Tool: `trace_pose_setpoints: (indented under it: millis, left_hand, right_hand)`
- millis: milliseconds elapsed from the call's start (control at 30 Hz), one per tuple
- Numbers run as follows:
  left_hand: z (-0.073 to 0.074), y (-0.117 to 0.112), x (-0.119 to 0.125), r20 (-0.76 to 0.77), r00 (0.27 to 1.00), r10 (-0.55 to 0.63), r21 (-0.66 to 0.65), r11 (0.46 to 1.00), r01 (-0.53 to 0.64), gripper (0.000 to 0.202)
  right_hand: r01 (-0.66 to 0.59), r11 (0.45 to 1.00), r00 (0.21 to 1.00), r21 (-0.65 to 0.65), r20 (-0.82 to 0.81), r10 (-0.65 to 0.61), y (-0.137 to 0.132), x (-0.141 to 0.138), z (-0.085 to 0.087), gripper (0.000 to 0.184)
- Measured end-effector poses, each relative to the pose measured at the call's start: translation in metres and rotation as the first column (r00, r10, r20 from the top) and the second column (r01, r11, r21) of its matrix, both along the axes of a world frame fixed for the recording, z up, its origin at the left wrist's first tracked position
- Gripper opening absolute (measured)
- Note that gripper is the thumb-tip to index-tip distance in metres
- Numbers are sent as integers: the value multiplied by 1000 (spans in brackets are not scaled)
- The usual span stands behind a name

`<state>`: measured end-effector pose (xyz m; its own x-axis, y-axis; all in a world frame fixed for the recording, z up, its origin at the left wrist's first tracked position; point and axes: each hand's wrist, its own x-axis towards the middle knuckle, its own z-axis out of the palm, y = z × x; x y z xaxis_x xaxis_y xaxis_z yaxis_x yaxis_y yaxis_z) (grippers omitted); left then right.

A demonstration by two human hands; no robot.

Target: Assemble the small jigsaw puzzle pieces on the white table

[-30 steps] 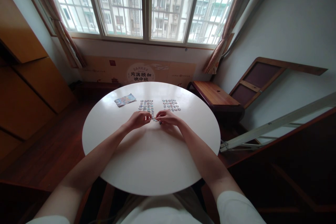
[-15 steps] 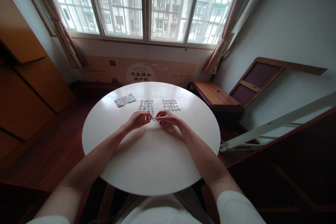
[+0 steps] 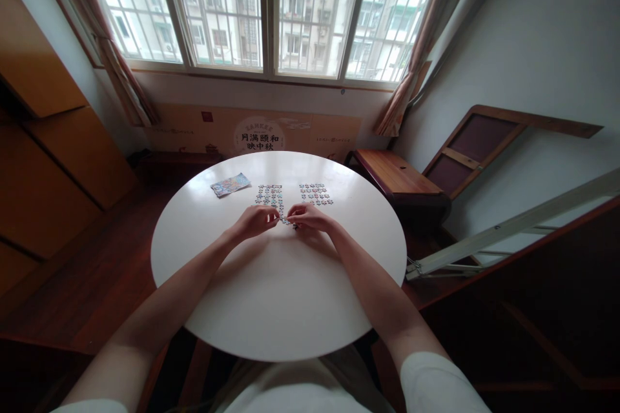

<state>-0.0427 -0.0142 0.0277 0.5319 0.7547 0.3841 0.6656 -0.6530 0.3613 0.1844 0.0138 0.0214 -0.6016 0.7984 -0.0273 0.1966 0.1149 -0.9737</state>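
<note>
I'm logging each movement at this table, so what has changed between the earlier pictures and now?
Nothing visibly moved; any change of grip is too small to tell. The left hand and right hand stayed close together by the small puzzle pieces, and the printed sheet stayed put.

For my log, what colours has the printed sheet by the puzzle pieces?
The printed sheet is mostly bluish with orange patches; best view: head.

Small, multicoloured jigsaw pieces [image 3: 317, 194] flat on the white table [image 3: 281, 300], mostly in two separate groups of rows
</note>
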Motion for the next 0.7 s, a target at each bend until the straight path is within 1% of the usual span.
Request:
trace_pose_setpoints:
  millis: [200, 433, 700]
  left_hand:
    - [1, 0, 0, 5, 1000, 1, -9, 1000, -1, 14]
    - [3, -2, 1, 2, 1000, 9, -8, 1000, -8, 14]
    - [0, 0, 0, -14, 1000, 22, 14, 1000, -21, 18]
  right_hand:
    - [8, 1000, 1000, -3, 1, -8, -1, -1, 1, 35]
    - [4, 1000, 1000, -7, 2, -4, 1, 0, -2, 36]
    - [8, 1000, 1000, 5, -2, -8, 1, -1, -1, 36]
